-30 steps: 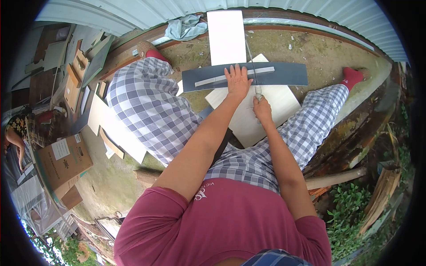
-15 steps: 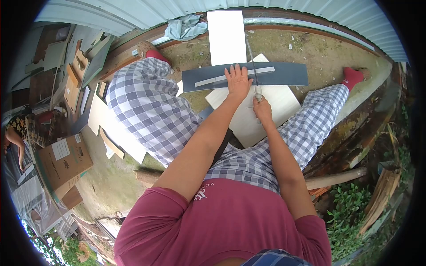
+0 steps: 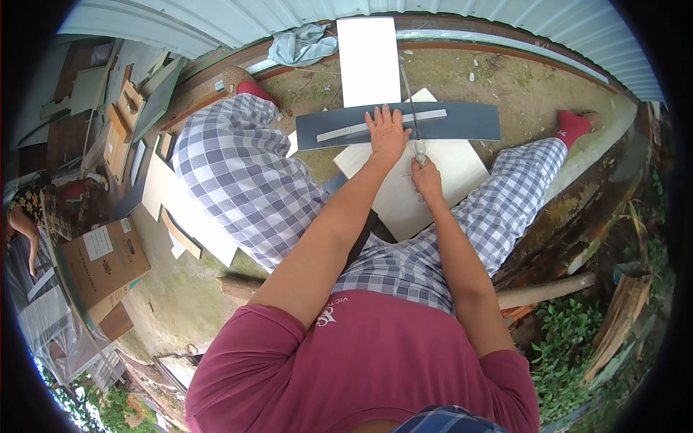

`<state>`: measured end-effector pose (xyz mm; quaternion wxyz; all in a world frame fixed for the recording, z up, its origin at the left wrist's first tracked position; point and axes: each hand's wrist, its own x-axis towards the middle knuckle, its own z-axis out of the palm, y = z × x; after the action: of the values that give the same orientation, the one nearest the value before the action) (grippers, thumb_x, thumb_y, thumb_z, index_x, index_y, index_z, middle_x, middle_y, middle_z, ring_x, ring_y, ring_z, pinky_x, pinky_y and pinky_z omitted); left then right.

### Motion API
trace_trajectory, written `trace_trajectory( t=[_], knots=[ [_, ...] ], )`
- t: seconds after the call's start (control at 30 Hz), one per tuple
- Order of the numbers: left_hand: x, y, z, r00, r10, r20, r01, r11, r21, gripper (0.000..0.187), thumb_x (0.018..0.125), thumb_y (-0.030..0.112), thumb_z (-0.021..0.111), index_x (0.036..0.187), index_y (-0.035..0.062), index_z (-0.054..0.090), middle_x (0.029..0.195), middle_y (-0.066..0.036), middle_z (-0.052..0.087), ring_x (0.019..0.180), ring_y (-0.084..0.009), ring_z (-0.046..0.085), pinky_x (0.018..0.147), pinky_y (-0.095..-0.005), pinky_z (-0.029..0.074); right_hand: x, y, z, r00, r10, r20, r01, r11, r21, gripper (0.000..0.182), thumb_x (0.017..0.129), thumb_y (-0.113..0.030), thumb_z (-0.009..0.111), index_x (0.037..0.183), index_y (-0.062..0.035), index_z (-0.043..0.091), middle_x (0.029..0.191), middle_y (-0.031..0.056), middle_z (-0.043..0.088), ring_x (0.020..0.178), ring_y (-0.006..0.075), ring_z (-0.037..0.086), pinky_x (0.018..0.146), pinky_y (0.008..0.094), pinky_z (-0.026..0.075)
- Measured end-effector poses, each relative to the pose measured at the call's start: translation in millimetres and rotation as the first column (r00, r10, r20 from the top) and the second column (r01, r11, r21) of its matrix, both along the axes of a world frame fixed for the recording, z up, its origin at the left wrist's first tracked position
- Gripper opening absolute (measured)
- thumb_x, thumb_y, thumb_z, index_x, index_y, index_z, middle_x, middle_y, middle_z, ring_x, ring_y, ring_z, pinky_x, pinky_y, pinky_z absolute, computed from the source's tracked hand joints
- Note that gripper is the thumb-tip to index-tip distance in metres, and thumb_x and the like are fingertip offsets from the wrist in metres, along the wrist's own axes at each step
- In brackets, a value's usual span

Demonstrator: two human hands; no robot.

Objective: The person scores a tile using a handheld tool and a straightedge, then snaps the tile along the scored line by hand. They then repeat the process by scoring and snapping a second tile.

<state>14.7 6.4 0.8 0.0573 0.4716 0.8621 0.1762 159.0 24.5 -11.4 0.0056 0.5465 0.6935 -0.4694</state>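
Observation:
My left hand [image 3: 388, 135] lies flat, fingers stretched out, over a dark grey-blue board [image 3: 469, 121] and the narrow pale strip [image 3: 339, 133] on top of it. Wrapped round the handle of a long thin saw [image 3: 414, 101], my right hand [image 3: 427, 178] is closed near the board's front edge. The blade, seen almost edge-on, points away from me and crosses the board and strip just right of my left hand. Beneath the board is a pale panel [image 3: 462, 169], set at an angle. A white panel [image 3: 367, 61] extends beyond the board's far side.
A blue cloth [image 3: 303, 45] lies by the corrugated metal wall [image 3: 491, 18]. On the left are stacked wood pieces [image 3: 123, 137], a cardboard box [image 3: 101, 260] and another person's arm [image 3: 32, 242]. A log [image 3: 548, 290] and plants [image 3: 567, 335] are at right.
My hands, the board and the strip look almost unchanged. At the far left, the other person's arm has shifted slightly.

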Motion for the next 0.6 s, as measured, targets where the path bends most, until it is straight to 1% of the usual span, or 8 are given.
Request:
trace_trajectory(
  t=[0.17, 0.23, 0.27, 0.33, 0.37, 0.43, 0.6],
  knots=[
    [0, 0, 0, 1.0, -0.002, -0.007, 0.002, 1.0, 0.009, 0.052, 0.081, 0.031, 0.07, 0.119, 0.0034, 0.047, 0.133, -0.024, 0.041, 0.128, -0.0434, 0.035, 0.106, -0.0635, 0.019, -1, 1, 6, 1.0, -0.007, -0.004, 0.007, 1.0, -0.023, 0.034, 0.09, -0.035, 0.053, 0.1, -0.0026, 0.06, 0.084, 0.0221, 0.067, 0.084, 0.0415, 0.065, 0.078, 0.0483, 0.049],
    [0, 0, 1, 1.0, -0.002, -0.006, 0.002, 1.0, 0.007, 0.052, 0.081, 0.031, 0.07, 0.119, 0.0033, 0.047, 0.133, -0.024, 0.041, 0.128, -0.0434, 0.035, 0.106, -0.0635, 0.019, -1, 1, 11, 1.0, -0.017, -0.009, 0.017, 0.999, -0.051, 0.033, 0.09, -0.035, 0.054, 0.099, -0.0029, 0.06, 0.079, 0.0204, 0.067, 0.079, 0.0394, 0.066, 0.075, 0.0473, 0.049],
    [0, 0, 1, 1.0, -0.003, -0.005, 0.003, 1.0, 0.005, 0.052, 0.081, 0.031, 0.069, 0.119, 0.0033, 0.047, 0.133, -0.024, 0.042, 0.128, -0.0433, 0.035, 0.106, -0.0634, 0.019, -1, 1, 14, 1.0, -0.017, -0.009, 0.016, 0.999, -0.051, 0.033, 0.09, -0.035, 0.054, 0.099, -0.0029, 0.06, 0.079, 0.0204, 0.067, 0.079, 0.0394, 0.066, 0.075, 0.0473, 0.049],
    [0, 0, 2, 1.0, -0.004, -0.004, 0.004, 1.0, 0.004, 0.051, 0.081, 0.031, 0.069, 0.118, 0.0033, 0.047, 0.133, -0.024, 0.042, 0.128, -0.0433, 0.036, 0.106, -0.0634, 0.019, -2, 1, 19, 1.0, -0.025, -0.005, 0.024, 0.996, -0.081, 0.033, 0.09, -0.034, 0.054, 0.098, -0.0029, 0.06, 0.073, 0.0185, 0.066, 0.072, 0.0369, 0.066, 0.071, 0.0458, 0.05],
    [0, 0, 2, 1.0, -0.002, -0.004, 0.002, 1.0, 0.008, 0.051, 0.081, 0.03, 0.069, 0.118, 0.0033, 0.048, 0.133, -0.024, 0.042, 0.128, -0.0433, 0.036, 0.106, -0.0634, 0.019, 0, 2, 12, 1.0, -0.025, -0.005, 0.024, 0.996, -0.082, 0.033, 0.09, -0.034, 0.054, 0.098, -0.0029, 0.06, 0.073, 0.0185, 0.066, 0.072, 0.0369, 0.066, 0.071, 0.0458, 0.05],
    [0, 0, 2, 1.0, -0.001, -0.003, 0.001, 1.0, 0.011, 0.05, 0.081, 0.03, 0.069, 0.118, 0.0033, 0.048, 0.133, -0.024, 0.042, 0.128, -0.0433, 0.036, 0.106, -0.0633, 0.019, 2, 2, -1, 0.998, 0.005, -0.062, -0.004, 1.0, 0.012, 0.029, 0.093, -0.03, 0.053, 0.094, -0.0017, 0.058, 0.058, 0.0087, 0.058, 0.044, 0.0205, 0.057, 0.046, 0.0352, 0.047],
    [0, 0, 1, 1.0, 0.003, -0.004, -0.003, 1.0, 0.027, 0.048, 0.081, 0.03, 0.069, 0.116, 0.0033, 0.049, 0.132, -0.024, 0.043, 0.127, -0.0436, 0.036, 0.105, -0.0633, 0.02, 1, 2, 4, 0.997, -0.028, -0.072, 0.025, 0.999, -0.039, 0.028, 0.093, -0.029, 0.054, 0.093, -0.0017, 0.058, 0.057, 0.008, 0.057, 0.043, 0.0193, 0.055, 0.045, 0.0346, 0.047]
  ],
)
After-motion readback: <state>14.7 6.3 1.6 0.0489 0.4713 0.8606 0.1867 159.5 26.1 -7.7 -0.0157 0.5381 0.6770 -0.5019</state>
